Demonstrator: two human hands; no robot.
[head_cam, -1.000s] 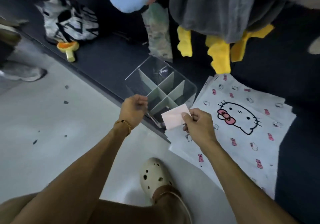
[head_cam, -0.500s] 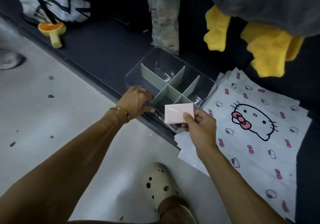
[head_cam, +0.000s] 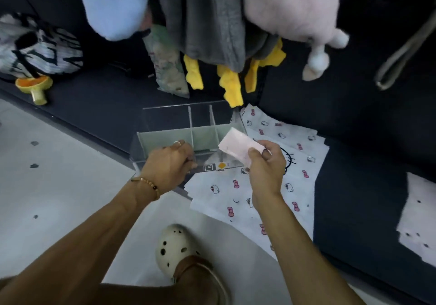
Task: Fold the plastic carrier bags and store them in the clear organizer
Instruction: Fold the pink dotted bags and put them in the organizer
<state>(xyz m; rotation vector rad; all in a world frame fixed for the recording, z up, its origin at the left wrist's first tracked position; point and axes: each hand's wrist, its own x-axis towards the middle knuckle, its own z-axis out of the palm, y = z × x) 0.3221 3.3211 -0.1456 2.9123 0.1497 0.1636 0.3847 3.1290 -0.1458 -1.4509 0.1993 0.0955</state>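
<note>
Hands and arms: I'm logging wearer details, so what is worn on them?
Both forearms are bare, with no sleeves or gloves in view. The left hand has a thin beaded bracelet at the wrist, gold-toned with a few dark beads, and a pale ring on one finger. The right hand shows no jewellery.

One clear organizer (head_cam: 165, 125) stands there, and one folded pink bag (head_cam: 238, 147). Two hands are in view, left (head_cam: 168, 166) and right (head_cam: 265, 169). One cream clog (head_cam: 175, 248), one mushroom-shaped toy (head_cam: 34, 87), and one stack of cat-print bags (head_cam: 278, 186) lie about.
</note>
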